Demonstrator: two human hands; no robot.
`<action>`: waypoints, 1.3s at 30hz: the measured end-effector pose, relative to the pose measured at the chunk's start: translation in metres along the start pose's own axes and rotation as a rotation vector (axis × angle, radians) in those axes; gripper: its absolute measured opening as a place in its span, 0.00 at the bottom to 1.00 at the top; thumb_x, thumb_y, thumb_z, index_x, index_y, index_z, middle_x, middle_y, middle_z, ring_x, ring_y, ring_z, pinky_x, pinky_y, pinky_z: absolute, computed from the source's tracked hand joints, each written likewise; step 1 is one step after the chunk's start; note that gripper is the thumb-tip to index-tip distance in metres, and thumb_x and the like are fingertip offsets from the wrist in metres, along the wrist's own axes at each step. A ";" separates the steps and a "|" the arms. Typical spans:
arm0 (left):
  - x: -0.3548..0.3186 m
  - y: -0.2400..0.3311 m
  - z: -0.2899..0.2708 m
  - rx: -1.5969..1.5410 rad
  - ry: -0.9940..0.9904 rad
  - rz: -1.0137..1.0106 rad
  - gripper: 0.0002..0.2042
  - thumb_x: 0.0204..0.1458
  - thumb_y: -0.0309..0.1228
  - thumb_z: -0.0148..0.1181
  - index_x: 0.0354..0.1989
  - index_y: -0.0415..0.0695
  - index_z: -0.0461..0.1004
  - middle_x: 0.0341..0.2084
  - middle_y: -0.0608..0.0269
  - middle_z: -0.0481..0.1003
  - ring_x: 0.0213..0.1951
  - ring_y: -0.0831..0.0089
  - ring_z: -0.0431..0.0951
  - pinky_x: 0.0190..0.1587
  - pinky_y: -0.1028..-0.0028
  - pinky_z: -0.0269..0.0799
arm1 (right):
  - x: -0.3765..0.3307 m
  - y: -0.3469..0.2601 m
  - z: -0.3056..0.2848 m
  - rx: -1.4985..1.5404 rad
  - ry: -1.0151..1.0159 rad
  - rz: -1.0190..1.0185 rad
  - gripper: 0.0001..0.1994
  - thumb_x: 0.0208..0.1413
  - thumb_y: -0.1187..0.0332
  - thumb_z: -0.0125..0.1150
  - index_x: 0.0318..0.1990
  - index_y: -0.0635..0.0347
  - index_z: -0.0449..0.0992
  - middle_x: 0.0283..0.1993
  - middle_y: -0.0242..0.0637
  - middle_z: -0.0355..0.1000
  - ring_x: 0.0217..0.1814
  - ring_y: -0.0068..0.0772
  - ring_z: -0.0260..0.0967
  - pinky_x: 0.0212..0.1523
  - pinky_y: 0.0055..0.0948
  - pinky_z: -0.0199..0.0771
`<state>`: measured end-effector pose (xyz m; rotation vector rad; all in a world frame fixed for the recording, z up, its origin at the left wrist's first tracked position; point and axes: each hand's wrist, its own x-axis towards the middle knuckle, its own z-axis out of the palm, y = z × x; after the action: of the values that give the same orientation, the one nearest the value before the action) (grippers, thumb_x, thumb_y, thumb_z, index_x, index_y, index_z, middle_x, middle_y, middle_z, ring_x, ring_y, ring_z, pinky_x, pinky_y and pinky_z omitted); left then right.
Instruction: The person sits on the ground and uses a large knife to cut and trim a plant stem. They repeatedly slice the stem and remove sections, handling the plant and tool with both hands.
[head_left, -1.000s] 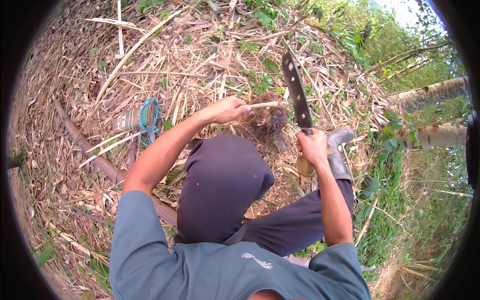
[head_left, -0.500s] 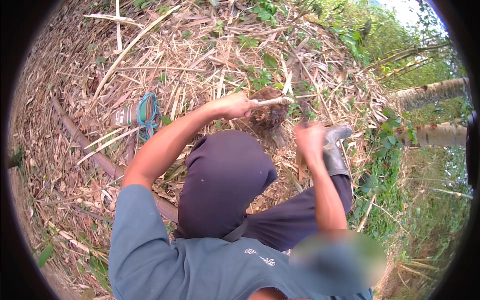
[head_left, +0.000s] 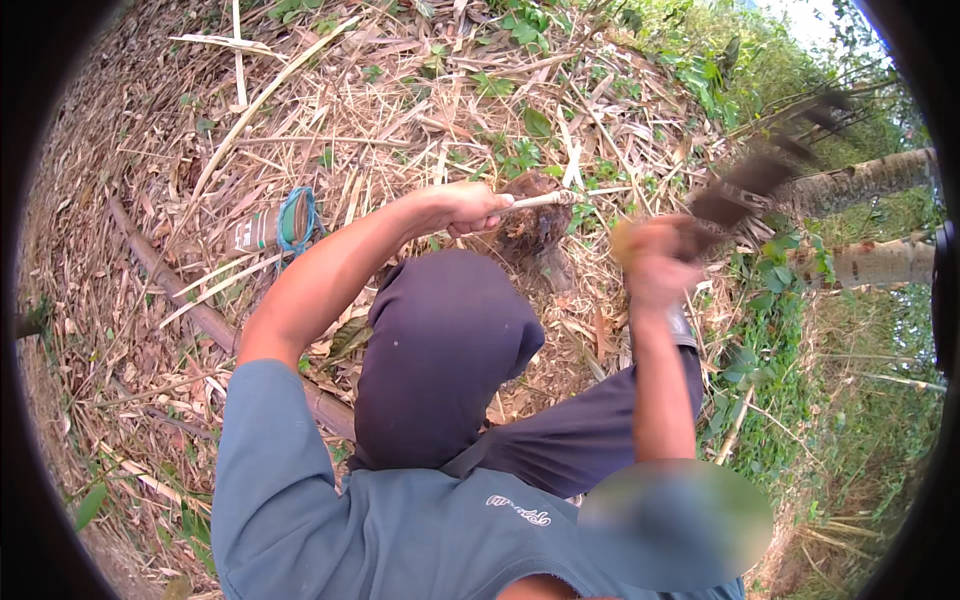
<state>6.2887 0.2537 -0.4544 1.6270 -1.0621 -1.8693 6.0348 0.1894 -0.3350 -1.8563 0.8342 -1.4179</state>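
Your left hand (head_left: 470,208) clenches a pale stick (head_left: 535,203), right end over the stump (head_left: 532,240). Your right hand (head_left: 658,262), blurred, seems wrapped round the handle of a dark blade (head_left: 752,188), which has swung out far right, leaving the stick clear. Cord-tied bundle (head_left: 265,229) lies left.

Pale cursive lettering (head_left: 518,510) sits on front of blue-grey shirt (head_left: 410,535), on body side of grip of left hand (head_left: 468,208). Small pale print (head_left: 243,236) marks brown-and-green bundle (head_left: 268,228), left of same grip; too small to read.
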 end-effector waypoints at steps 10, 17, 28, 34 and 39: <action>0.016 -0.025 0.008 0.555 0.319 0.446 0.22 0.67 0.47 0.50 0.42 0.37 0.76 0.28 0.48 0.77 0.34 0.56 0.79 0.39 0.56 0.72 | -0.048 0.072 -0.015 -0.066 -0.459 1.063 0.11 0.58 0.64 0.55 0.29 0.62 0.74 0.17 0.32 0.67 0.20 0.27 0.70 0.26 0.28 0.72; 0.012 -0.007 0.020 0.562 0.306 0.329 0.28 0.69 0.51 0.42 0.36 0.35 0.75 0.23 0.46 0.73 0.30 0.52 0.77 0.37 0.53 0.69 | -0.041 0.052 -0.022 -0.684 -0.424 0.566 0.14 0.50 0.61 0.61 0.36 0.64 0.76 0.22 0.41 0.73 0.26 0.38 0.74 0.33 0.38 0.72; 0.010 0.022 0.033 0.606 0.426 0.251 0.22 0.67 0.47 0.46 0.43 0.39 0.79 0.33 0.43 0.79 0.40 0.45 0.80 0.46 0.49 0.72 | -0.047 0.040 -0.018 -0.867 -0.476 0.216 0.15 0.58 0.59 0.65 0.41 0.61 0.73 0.30 0.50 0.78 0.36 0.58 0.77 0.37 0.52 0.74; 0.023 0.017 0.039 0.606 0.465 0.298 0.21 0.67 0.46 0.46 0.45 0.39 0.78 0.33 0.45 0.80 0.40 0.45 0.80 0.46 0.49 0.73 | -0.047 0.054 -0.013 -0.992 -0.510 0.264 0.14 0.58 0.60 0.63 0.40 0.63 0.73 0.29 0.56 0.77 0.35 0.63 0.77 0.39 0.54 0.75; 0.021 0.014 0.041 0.550 0.458 0.283 0.22 0.67 0.45 0.46 0.46 0.38 0.78 0.34 0.44 0.80 0.40 0.46 0.80 0.46 0.49 0.73 | -0.042 0.049 -0.011 -0.960 -0.539 0.287 0.14 0.57 0.62 0.63 0.41 0.63 0.72 0.30 0.56 0.77 0.35 0.64 0.77 0.39 0.55 0.75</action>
<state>6.2425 0.2398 -0.4566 1.9381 -1.5692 -0.9972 6.0107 0.1933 -0.3954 -2.4695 1.5522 -0.2539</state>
